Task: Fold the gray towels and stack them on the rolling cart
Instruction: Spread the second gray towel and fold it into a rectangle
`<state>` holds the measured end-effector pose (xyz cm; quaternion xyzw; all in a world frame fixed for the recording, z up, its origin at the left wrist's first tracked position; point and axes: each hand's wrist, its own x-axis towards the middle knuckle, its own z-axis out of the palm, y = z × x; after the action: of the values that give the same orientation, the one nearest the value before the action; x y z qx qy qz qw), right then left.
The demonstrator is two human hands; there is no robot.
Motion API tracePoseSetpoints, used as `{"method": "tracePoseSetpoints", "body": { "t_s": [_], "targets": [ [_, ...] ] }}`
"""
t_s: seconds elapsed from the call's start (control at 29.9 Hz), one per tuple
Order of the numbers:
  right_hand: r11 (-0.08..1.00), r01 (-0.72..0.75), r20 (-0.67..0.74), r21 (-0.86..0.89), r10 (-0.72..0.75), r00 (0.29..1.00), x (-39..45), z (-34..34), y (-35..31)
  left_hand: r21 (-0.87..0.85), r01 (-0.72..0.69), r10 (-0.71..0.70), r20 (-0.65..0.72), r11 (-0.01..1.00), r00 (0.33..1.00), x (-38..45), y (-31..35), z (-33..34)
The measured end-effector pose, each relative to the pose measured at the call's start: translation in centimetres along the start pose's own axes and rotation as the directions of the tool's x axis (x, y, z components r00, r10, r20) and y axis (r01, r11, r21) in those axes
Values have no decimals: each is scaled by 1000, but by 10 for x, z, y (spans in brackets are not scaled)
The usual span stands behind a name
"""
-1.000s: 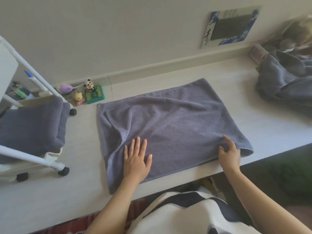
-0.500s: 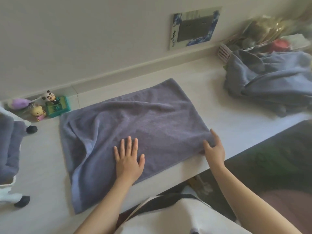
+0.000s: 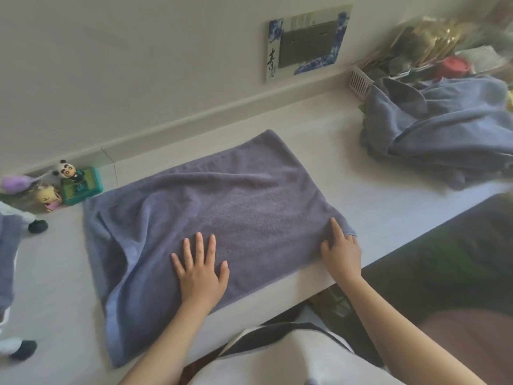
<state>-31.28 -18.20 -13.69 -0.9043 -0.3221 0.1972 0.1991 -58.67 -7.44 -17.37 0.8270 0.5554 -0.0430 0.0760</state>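
Note:
A gray towel (image 3: 222, 207) lies spread on the white tabletop (image 3: 347, 173), wrinkled along its left side. My left hand (image 3: 201, 270) presses flat on its near middle, fingers straight and spread. At the towel's near right corner my right hand (image 3: 342, 252) pinches the cloth, index finger on top and the other fingers hidden under the edge. The rolling cart (image 3: 16, 344) shows only at the far left edge, with black wheels and a folded gray towel (image 3: 8, 259) on it. A heap of unfolded gray towels (image 3: 444, 129) sits at the right back.
Small toy figures and a green box (image 3: 80, 184) stand by the wall at the left. A pink basket (image 3: 359, 81) and clutter lie behind the towel heap. The table's front edge runs diagonally just below my right hand, with dark floor beyond it.
The view has swung to the right, so most of the cart has left the frame. Both hands stay in the same places on the towel.

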Motion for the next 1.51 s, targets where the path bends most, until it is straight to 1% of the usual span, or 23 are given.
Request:
{"method": "tracePoseSetpoints", "body": {
  "t_s": [0.1,0.2,0.27,0.3,0.4,0.47,0.57,0.6,0.64,0.7,0.8,0.84,0.9,0.94,0.97,1.04,1.1,1.14,1.27,1.3,1.4,1.44,1.51],
  "targets": [
    [995,82,-29,-50,-84,996,-5,0,-3,-62,-17,15,-29,998,999,8,19,-7],
    [990,99,-10,-96,-100,995,-6,0,-7,-81,-238,235,-48,968,971,23,56,-16],
    [978,99,35,-182,-94,995,-7,2,-6,-69,-376,376,1,924,926,34,81,-17],
    [967,119,57,-226,-109,992,-8,4,-6,-35,-399,400,37,916,916,38,85,-16],
    [956,83,95,-280,-58,994,-5,-2,3,109,-381,373,88,918,924,46,89,-5],
    [959,59,78,-277,-39,996,-4,-12,8,110,-337,330,77,935,941,45,91,-3],
    [999,52,20,-15,-51,998,-4,-24,7,85,-318,308,108,944,945,47,100,-9],
    [997,60,-1,55,-60,998,-4,-27,5,59,-321,316,88,945,945,50,105,-11],
    [995,73,-24,66,-72,997,-5,-28,2,33,-345,342,62,938,938,51,110,-14],
    [996,79,-79,-28,-81,994,-7,-27,2,6,-427,427,29,904,904,55,116,-12],
    [995,-6,-164,-101,-10,986,-5,-27,7,78,-448,440,108,890,892,56,120,-7],
    [993,3,-199,-119,-27,980,-3,-25,12,99,-433,421,121,896,899,57,123,-7],
    [964,119,-270,-238,-183,945,0,-18,18,79,-406,397,108,910,911,58,126,-12],
    [941,173,-261,-291,-252,932,4,-13,19,38,-408,404,77,912,911,59,129,-12],
    [919,227,-198,-323,-300,933,9,-8,18,-2,-426,426,38,905,904,62,131,-11],
    [877,342,3,-337,-362,932,14,-3,11,-13,-481,480,-42,877,876,64,130,-6],
    [859,381,178,-342,-338,924,20,0,13,27,-501,502,-27,865,864,65,129,-3],
    [866,351,217,-355,-289,933,24,-1,19,40,-502,503,-26,864,864,65,129,-2],
    [872,166,172,-461,-96,980,34,-12,29,-16,-470,468,-51,883,882,66,134,-6],
    [873,170,146,-458,-114,983,36,-15,24,-53,-461,457,-77,886,886,70,136,-10],
    [884,321,100,-339,-305,947,42,-11,2,-104,-454,442,-120,885,889,80,139,-13],
    [882,357,131,-308,-333,934,45,-9,-2,-86,-446,436,-111,891,893,81,138,-12],
    [887,352,212,-300,-298,931,55,-3,-8,-53,-430,426,-70,901,902,82,134,-9]
  ]
}}
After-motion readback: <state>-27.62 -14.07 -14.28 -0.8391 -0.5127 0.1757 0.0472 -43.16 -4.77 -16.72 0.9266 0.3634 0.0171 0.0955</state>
